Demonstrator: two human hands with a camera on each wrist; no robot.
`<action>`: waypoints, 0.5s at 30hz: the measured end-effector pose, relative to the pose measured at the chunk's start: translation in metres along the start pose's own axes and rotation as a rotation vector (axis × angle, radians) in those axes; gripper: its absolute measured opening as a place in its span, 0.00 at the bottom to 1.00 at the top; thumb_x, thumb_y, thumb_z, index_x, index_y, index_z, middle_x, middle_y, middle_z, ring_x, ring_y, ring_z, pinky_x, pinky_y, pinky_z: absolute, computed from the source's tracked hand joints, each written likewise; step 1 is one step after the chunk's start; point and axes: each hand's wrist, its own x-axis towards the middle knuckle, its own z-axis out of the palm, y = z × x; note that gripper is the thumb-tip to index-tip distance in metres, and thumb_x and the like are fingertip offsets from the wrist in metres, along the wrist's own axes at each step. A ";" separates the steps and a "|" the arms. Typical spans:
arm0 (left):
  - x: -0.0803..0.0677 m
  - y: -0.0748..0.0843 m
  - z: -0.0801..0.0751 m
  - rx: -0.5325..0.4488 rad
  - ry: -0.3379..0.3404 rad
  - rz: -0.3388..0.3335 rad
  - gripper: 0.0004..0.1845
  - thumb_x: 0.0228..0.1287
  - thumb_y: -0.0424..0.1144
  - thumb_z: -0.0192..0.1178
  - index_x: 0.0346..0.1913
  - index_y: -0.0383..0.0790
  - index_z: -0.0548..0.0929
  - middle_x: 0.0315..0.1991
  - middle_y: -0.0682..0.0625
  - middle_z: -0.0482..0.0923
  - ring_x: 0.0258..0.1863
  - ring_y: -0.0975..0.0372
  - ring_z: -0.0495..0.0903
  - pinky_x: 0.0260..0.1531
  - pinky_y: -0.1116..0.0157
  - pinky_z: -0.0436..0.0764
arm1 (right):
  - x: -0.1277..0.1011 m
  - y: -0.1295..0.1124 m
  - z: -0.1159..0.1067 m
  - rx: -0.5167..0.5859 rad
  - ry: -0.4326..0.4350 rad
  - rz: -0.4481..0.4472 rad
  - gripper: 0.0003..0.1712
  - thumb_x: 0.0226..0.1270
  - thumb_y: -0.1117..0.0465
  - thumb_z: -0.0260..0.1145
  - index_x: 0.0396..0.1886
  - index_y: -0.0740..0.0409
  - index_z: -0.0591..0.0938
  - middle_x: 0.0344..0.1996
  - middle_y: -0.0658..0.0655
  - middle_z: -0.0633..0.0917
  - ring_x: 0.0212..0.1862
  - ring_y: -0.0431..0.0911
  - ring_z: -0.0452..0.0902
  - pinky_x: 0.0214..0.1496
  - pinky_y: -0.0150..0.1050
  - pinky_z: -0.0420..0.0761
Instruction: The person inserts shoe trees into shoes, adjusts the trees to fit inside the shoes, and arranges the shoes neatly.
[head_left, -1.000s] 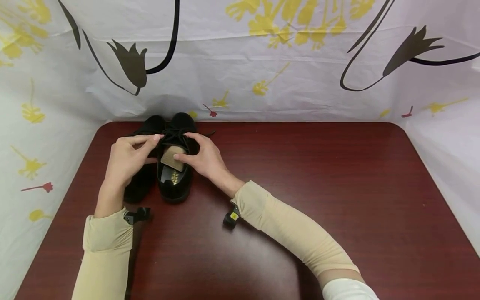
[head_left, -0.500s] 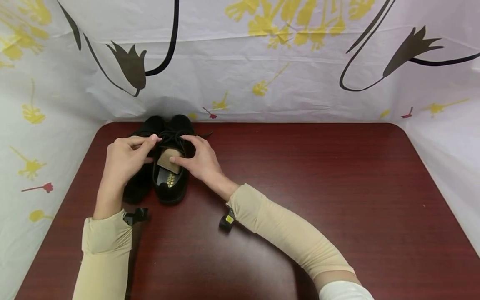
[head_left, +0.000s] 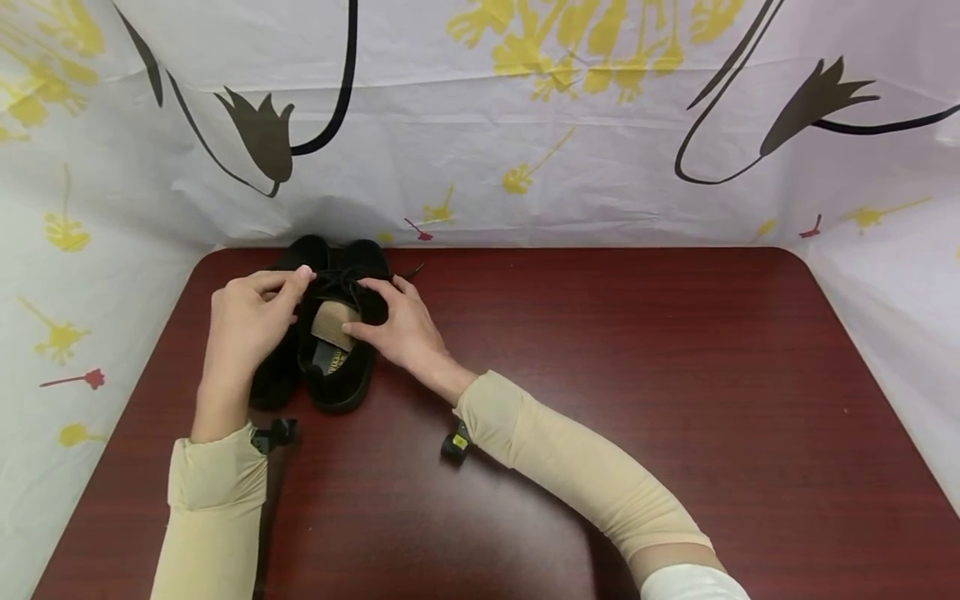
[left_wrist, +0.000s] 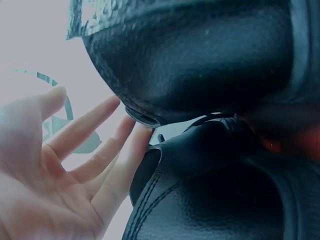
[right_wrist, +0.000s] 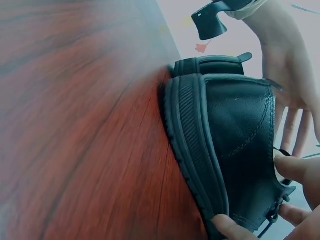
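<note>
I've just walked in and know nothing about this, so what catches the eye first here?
A pair of black shoes stands at the far left of a dark red table. The left hand and right hand both work at the right shoe's laces. Behind hangs a white sheet with yellow and black prints.

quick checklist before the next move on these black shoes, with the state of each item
1. Both shoes flat on the table: ok, the right shoe and left shoe stand side by side.
2. Right hand on the right shoe: ok, thumb and fingers grip its edge.
3. Left hand on the laces: cannot tell, fingertips sit by them but the wrist view shows straight fingers.
4. Tan tongue lining exposed: ok.
5. Laces untied: cannot tell, too small.
6. Room around the shoes: ok, bare table to the right.
</note>
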 end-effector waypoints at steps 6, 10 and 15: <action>0.000 0.002 0.002 -0.043 0.018 0.028 0.27 0.69 0.63 0.54 0.55 0.48 0.87 0.42 0.42 0.88 0.22 0.76 0.80 0.25 0.76 0.75 | -0.001 0.006 -0.006 -0.042 -0.013 -0.040 0.42 0.61 0.41 0.73 0.74 0.35 0.68 0.76 0.57 0.60 0.74 0.51 0.59 0.64 0.52 0.73; 0.002 0.001 0.002 -0.089 -0.005 0.046 0.26 0.70 0.62 0.55 0.57 0.48 0.87 0.46 0.42 0.87 0.22 0.78 0.81 0.24 0.78 0.75 | -0.001 0.010 -0.010 -0.064 -0.011 -0.063 0.44 0.60 0.39 0.72 0.75 0.34 0.66 0.74 0.56 0.63 0.72 0.50 0.62 0.64 0.51 0.73; 0.002 0.001 0.002 -0.056 -0.006 0.039 0.27 0.70 0.63 0.54 0.58 0.49 0.86 0.43 0.40 0.87 0.24 0.75 0.81 0.25 0.77 0.75 | -0.002 0.013 -0.014 -0.074 -0.019 -0.081 0.46 0.60 0.38 0.72 0.76 0.34 0.64 0.73 0.52 0.65 0.71 0.47 0.64 0.62 0.49 0.74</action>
